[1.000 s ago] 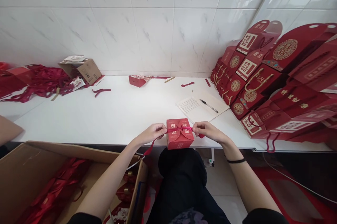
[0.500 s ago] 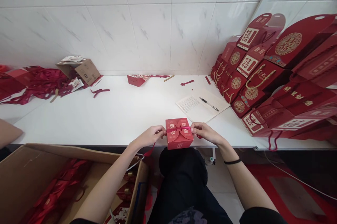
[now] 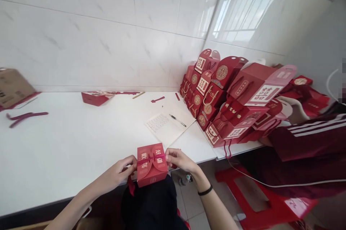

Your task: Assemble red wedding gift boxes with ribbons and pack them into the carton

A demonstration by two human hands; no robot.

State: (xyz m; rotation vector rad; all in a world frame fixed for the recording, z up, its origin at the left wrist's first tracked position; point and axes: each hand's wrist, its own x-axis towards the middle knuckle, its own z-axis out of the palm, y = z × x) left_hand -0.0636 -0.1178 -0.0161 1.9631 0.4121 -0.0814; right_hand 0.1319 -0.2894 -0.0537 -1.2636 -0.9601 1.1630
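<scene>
A small red gift box (image 3: 152, 175) with overlapping curved flaps and pale printed characters rests at the table's front edge, over my knee. A dark red ribbon (image 3: 147, 159) runs across its top from side to side. On the box's left side, my left hand (image 3: 124, 168) is closed in a pinch on the ribbon, and a loose red end hangs below its fingers. At the opposite side my right hand (image 3: 178, 158) pinches the ribbon against the box's edge. Its fingertips are partly hidden.
A notebook (image 3: 173, 134) and pen (image 3: 177, 120) lie behind the box. Stacked red gift boxes (image 3: 213, 97) stand at the right, beside a co-worker's striped maroon sleeve (image 3: 316, 129). A red stool (image 3: 251, 201) stands below. Ribbon scraps (image 3: 27, 115) and a cardboard box (image 3: 16, 86) are at the left.
The view has swung to the right, bringing the co-worker and window reflection into sight. Both hands stay at the sides of the gift box, still holding the ribbon.
</scene>
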